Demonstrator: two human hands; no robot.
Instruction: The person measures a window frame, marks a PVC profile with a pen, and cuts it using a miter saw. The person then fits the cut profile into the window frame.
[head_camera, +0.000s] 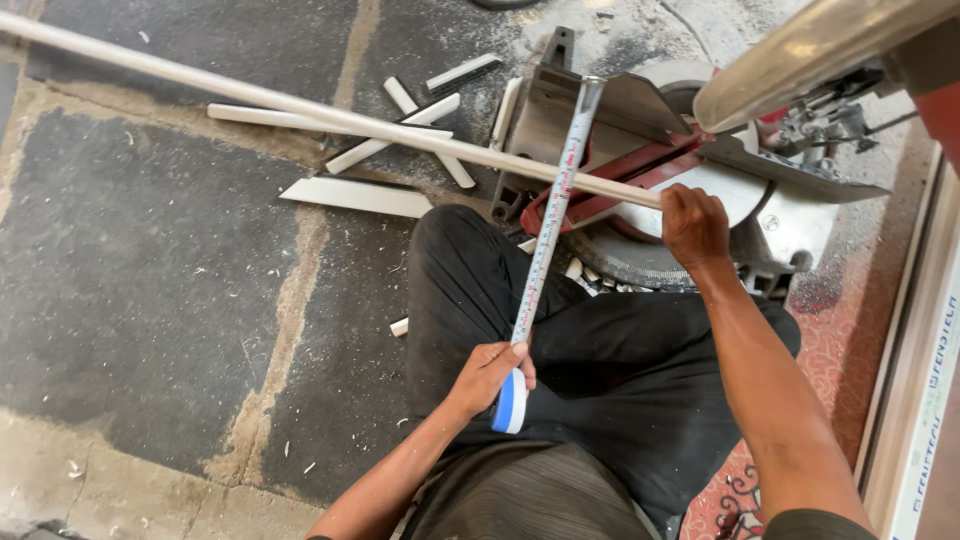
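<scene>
One strip end under right hand

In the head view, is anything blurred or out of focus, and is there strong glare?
Head view: soft, even light, no hard shadows; the saw handle at top right is close and blurred, with a pale sheen; both the left hand on the tape measure and the right hand are sharp.

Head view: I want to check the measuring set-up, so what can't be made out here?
- Long white strip: far end cut off by the left edge; near end hidden under the right hand.
- Tape measure: markings too small to read; case mostly covered by the left hand.
- Mitre saw: blade hidden behind a blurred handle at top right.
</scene>
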